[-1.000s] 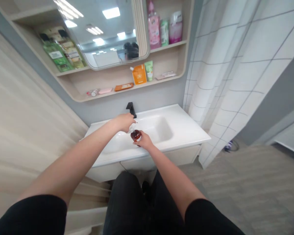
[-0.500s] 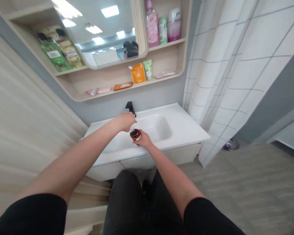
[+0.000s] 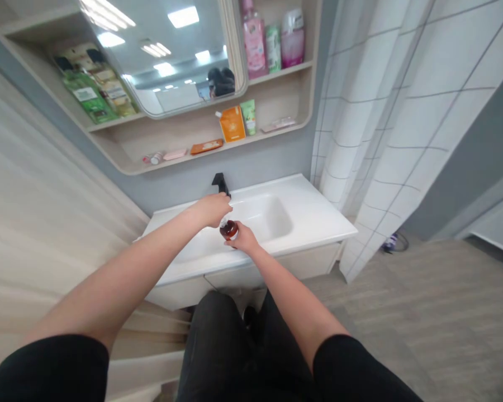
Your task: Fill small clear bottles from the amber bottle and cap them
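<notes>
A small brown bottle (image 3: 229,228) is held over the white sink (image 3: 318,215). My right hand (image 3: 243,240) is wrapped round its body from below. My left hand (image 3: 213,209) is closed over the bottle's pale top, fingers pinched on it. Both hands are above the basin, just in front of the black tap (image 3: 220,182).
A mirror (image 3: 167,56) hangs above with wooden shelves round it: pink and green bottles (image 3: 270,42) top right, an orange pouch (image 3: 232,124) and small items below, green bottles (image 3: 88,95) at left. A white checked shower curtain (image 3: 381,128) hangs right of the sink. Grey floor lies at right.
Both hands and the bottle have stayed together over the basin. The view has shifted slightly, moving the scene a little left and up.
</notes>
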A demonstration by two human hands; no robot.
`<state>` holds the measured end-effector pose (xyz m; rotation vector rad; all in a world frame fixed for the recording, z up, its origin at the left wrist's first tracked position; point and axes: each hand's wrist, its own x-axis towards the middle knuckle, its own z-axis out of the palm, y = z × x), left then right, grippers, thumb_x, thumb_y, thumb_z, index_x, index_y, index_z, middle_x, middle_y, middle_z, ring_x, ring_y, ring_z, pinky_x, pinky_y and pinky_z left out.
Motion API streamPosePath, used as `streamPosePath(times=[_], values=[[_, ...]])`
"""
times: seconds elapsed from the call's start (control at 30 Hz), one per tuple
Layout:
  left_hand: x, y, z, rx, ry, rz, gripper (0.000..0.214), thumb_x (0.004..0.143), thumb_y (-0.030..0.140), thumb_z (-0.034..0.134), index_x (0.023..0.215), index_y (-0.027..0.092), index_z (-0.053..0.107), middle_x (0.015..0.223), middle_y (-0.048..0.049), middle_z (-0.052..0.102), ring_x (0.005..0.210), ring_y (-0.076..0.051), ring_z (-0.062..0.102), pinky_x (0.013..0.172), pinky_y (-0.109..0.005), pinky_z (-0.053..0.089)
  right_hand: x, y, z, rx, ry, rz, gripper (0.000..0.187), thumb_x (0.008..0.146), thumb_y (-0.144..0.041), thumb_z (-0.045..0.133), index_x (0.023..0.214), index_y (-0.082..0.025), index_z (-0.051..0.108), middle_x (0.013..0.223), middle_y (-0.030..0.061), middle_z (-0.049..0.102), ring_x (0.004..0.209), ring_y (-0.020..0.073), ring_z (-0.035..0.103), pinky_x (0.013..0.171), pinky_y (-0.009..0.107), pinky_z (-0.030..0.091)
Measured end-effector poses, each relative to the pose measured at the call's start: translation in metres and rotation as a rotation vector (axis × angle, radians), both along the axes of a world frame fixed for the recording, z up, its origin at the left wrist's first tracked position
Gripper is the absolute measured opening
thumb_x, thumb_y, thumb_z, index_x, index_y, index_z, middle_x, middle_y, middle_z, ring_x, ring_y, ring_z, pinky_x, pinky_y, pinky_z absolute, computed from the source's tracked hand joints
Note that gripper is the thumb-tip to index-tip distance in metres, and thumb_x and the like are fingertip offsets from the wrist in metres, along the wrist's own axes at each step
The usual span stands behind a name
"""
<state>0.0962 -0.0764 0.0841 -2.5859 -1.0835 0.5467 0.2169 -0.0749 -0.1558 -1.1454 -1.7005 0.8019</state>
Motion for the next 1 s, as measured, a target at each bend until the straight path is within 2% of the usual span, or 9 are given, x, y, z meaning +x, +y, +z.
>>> streamPosePath(times=[0.17, 0.37, 0.53, 0.73, 0.9, 1.0], values=[[0.004, -0.005, 0.003, 0.008, -0.002, -0.007, 0.043, 0.082, 0.016, 0.078, 0.125, 0.021, 0.082, 0.120, -0.0172, 0.071, 0.120, -0.034, 0.061, 0.100, -0.040, 0.049, 0.000, 0.000, -0.001, 0.009, 0.001, 0.001, 0.084, 0.061, -0.033, 0.104, 0.134, -0.023, 0.065, 0.123, 0.0076, 0.079, 0.116, 0.0319, 0.075, 0.103, 0.043, 0.057], [0.008, -0.008, 0.003, 0.079, 0.094, -0.051, 0.043, 0.083, 0.014, 0.074, 0.125, 0.020, 0.081, 0.118, -0.0162, 0.072, 0.115, -0.031, 0.063, 0.095, -0.038, 0.050, 0.000, 0.000, -0.001, 0.017, 0.004, -0.002, 0.080, 0.061, -0.033, 0.103, 0.132, -0.023, 0.066, 0.120, 0.0074, 0.080, 0.111, 0.0324, 0.075, 0.100, 0.044, 0.058], [0.007, -0.005, 0.000, 0.090, 0.074, -0.086, 0.039, 0.082, 0.011, 0.073, 0.119, 0.019, 0.083, 0.112, -0.0158, 0.071, 0.111, -0.031, 0.063, 0.090, -0.038, 0.050, -0.001, 0.001, -0.001, 0.009, 0.015, -0.001, 0.079, 0.060, -0.034, 0.104, 0.130, -0.024, 0.067, 0.119, 0.0064, 0.080, 0.112, 0.0322, 0.075, 0.101, 0.044, 0.058], [-0.003, 0.007, -0.013, 0.079, -0.021, -0.082, 0.036, 0.077, 0.011, 0.078, 0.112, 0.019, 0.083, 0.108, -0.0147, 0.069, 0.111, -0.032, 0.062, 0.094, -0.039, 0.049, 0.000, 0.000, 0.000, 0.013, 0.022, 0.004, 0.080, 0.061, -0.032, 0.103, 0.131, -0.022, 0.067, 0.119, 0.0077, 0.080, 0.111, 0.0326, 0.075, 0.100, 0.044, 0.057], [-0.017, 0.023, -0.029, 0.043, -0.211, -0.059, 0.033, 0.073, 0.015, 0.085, 0.106, 0.021, 0.083, 0.106, -0.0126, 0.069, 0.114, -0.032, 0.062, 0.105, -0.042, 0.045, 0.000, 0.001, -0.001, 0.009, 0.015, -0.004, 0.082, 0.060, -0.033, 0.103, 0.133, -0.023, 0.066, 0.121, 0.0073, 0.080, 0.113, 0.0324, 0.075, 0.101, 0.044, 0.057], [-0.027, 0.026, -0.031, 0.007, -0.310, -0.035, 0.029, 0.072, 0.020, 0.086, 0.101, 0.023, 0.083, 0.104, -0.0121, 0.069, 0.113, -0.032, 0.063, 0.105, -0.041, 0.046, 0.001, 0.001, -0.002, 0.008, 0.015, 0.001, 0.081, 0.061, -0.034, 0.103, 0.132, -0.023, 0.066, 0.119, 0.0069, 0.080, 0.111, 0.0319, 0.075, 0.101, 0.044, 0.057]])
